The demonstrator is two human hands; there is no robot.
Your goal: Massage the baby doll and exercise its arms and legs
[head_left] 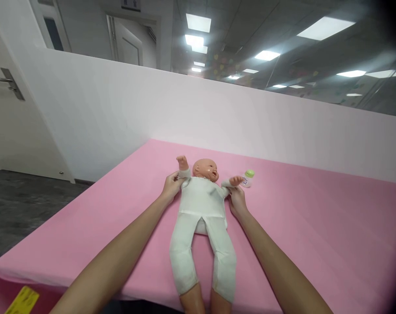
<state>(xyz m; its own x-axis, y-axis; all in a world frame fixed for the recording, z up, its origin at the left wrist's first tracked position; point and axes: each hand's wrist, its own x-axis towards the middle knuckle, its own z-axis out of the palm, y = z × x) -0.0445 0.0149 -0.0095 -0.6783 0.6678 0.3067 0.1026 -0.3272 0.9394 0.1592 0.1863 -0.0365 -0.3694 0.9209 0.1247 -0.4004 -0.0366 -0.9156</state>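
Baby doll (202, 209) in white romper lies face-up, mid pink bench (315, 226), head toward far wall. Left hand (171, 186): grip pinched on doll's sleeve cuff at its raised arm. Right hand (237, 201): grip pinching the other cuff. Small bottle (248, 178) w/ green cap lies just beside that doll hand. Yellow label (22, 300) at bench's near-left corner.

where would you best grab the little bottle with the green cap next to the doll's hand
Probably around the white body of the small bottle, just below its green cap, coming from the right, its open side. The doll and the right hand crowd its left.
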